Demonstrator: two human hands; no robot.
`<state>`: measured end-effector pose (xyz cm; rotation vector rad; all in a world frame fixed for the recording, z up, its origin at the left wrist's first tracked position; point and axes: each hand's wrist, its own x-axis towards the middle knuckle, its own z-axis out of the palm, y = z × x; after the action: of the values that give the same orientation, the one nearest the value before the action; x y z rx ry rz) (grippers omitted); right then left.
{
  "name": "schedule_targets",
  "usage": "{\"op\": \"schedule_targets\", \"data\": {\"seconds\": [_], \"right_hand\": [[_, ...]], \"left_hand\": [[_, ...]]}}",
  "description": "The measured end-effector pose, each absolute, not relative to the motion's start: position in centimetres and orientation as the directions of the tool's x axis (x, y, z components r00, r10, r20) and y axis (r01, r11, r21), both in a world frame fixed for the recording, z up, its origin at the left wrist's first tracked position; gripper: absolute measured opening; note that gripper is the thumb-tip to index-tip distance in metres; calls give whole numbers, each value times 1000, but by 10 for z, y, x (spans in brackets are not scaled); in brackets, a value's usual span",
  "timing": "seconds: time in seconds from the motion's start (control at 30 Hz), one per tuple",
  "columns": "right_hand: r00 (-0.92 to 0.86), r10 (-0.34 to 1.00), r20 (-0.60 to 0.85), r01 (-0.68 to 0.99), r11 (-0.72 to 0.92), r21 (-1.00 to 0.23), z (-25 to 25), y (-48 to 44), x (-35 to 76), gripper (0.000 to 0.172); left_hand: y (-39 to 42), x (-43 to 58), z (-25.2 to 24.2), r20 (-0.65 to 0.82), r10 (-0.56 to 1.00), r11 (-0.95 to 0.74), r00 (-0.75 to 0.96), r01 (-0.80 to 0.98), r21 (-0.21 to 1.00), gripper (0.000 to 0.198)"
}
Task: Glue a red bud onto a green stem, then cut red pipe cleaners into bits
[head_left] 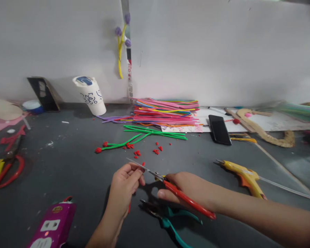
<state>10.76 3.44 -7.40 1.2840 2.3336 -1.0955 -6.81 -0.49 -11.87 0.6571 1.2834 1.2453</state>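
My left hand point(127, 184) is closed in a pinch on a red pipe cleaner point(143, 164), whose short tip sticks up past the fingertips. More red shows below the palm, and the rest is hidden by the hand. My right hand point(187, 187) grips scissors point(175, 191) with a red handle. Their blades point left and lie across the fingertips of my left hand, by the red tip. Small red snipped pieces point(136, 153) lie in clusters beyond the hands. Behind these are green pipe cleaners point(155, 132), two of them ending in red fuzzy balls point(98, 150).
Teal-handled pliers point(167, 220) lie beneath my right hand. A yellow glue gun point(244, 175) and a phone point(219, 129) are on the right. Coloured pipe cleaners point(165, 112) pile against the wall. On the left are a white cup point(90, 96), a purple power strip point(54, 224) and other scissors point(11, 167).
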Motion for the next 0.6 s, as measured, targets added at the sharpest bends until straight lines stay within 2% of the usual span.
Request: {"op": "schedule_targets", "data": {"seconds": [0.13, 0.33, 0.6], "right_hand": [[-610, 576, -545, 781, 320, -536, -72, 36, 106, 60], [-606, 564, -561, 786, 322, -527, -72, 37, 104, 59], [-519, 583, -625, 842, 223, -492, -74, 38, 89, 42]], "left_hand": [[-3, -69, -121, -362, 919, 297, -156, -330, 896, 14], [-1, -70, -125, -382, 912, 309, -152, -359, 881, 15], [2, -70, -128, -409, 898, 330, -162, -370, 869, 11]]}}
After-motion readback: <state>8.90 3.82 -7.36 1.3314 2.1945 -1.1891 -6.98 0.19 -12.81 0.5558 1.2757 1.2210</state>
